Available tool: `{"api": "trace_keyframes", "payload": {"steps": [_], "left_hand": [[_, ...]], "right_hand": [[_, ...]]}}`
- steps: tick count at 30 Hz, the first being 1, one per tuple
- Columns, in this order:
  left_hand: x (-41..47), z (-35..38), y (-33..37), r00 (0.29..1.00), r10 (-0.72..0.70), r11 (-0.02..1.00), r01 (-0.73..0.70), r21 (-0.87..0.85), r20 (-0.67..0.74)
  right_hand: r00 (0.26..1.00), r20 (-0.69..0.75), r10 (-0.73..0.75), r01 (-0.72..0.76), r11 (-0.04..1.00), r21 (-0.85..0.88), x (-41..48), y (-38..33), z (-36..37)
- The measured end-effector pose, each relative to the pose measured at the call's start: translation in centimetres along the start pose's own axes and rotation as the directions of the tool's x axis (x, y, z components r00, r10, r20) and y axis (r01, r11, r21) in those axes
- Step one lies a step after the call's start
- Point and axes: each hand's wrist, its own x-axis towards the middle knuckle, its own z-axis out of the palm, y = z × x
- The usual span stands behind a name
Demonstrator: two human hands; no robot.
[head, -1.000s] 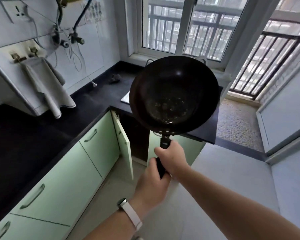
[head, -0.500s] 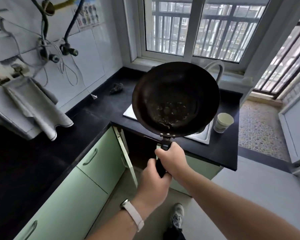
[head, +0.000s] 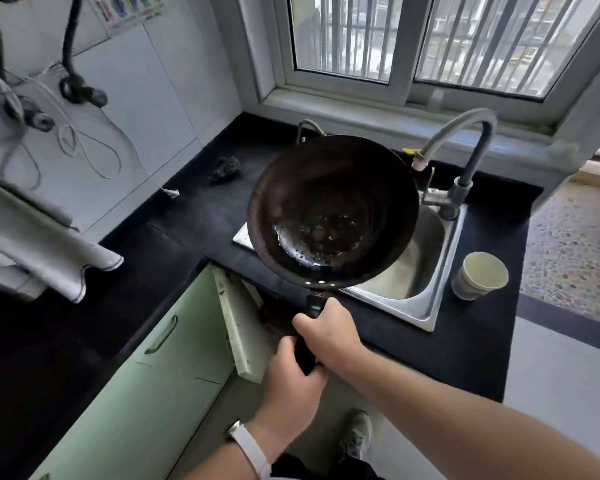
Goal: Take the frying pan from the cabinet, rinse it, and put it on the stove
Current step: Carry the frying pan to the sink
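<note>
Room: I see a narrow kitchen with white tiled walls, a barred window (head: 430, 39) and a pale floor.
Counter: a black L-shaped counter (head: 174, 220) tops pale green cabinets (head: 160, 386); one cabinet door (head: 238, 327) stands open below the sink.
Sink: a steel sink (head: 416, 271) with a grey gooseneck faucet (head: 465, 157) sits under the window.
Frying pan: the frying pan (head: 333, 209) hangs in the air over the sink's left part, its dark inside speckled with residue.
Hands: my right hand (head: 329, 336) wraps the handle nearer the pan, my left hand (head: 293, 386) clamps its end.
Small things: a paper cup (head: 480, 275) stands right of the sink; a dark scrubber (head: 225, 169) lies near the wall.
Writing: a wall poster (head: 129, 8) is too blurred to read.
Change: against a second ago, the sink and cup now show, and the pan sits over the basin.
</note>
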Motion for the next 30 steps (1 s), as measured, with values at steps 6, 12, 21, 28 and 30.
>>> {"api": "trace_keyframes", "payload": {"steps": [6,12,21,28,30], "left_hand": [[1.8,-0.9,-0.4,1.0,-0.004,0.996,0.005,0.089,-0.008],[4.5,-1.5,-0.2,0.998,0.002,0.989,-0.011,0.147,0.057],[10.5,-3.2,0.9,0.96,0.045,0.932,-0.14,0.335,0.277],[15.0,-4.3,1.7,0.945,0.023,0.971,-0.099,0.218,0.327],[15.9,-4.4,1.5,0.945,0.024,0.983,-0.082,0.163,0.327]], "right_hand": [[0.997,0.053,0.053,-0.055,0.998,0.028,1.3,-0.6,1.1],[0.992,0.018,0.125,-0.126,0.991,0.051,3.5,-0.9,1.9],[0.973,-0.099,0.208,-0.192,0.97,0.149,6.9,-2.8,2.7],[0.961,-0.182,0.208,-0.179,0.97,0.165,9.4,-5.1,3.1],[0.956,-0.197,0.216,-0.183,0.968,0.173,9.9,-5.5,3.4]]}}
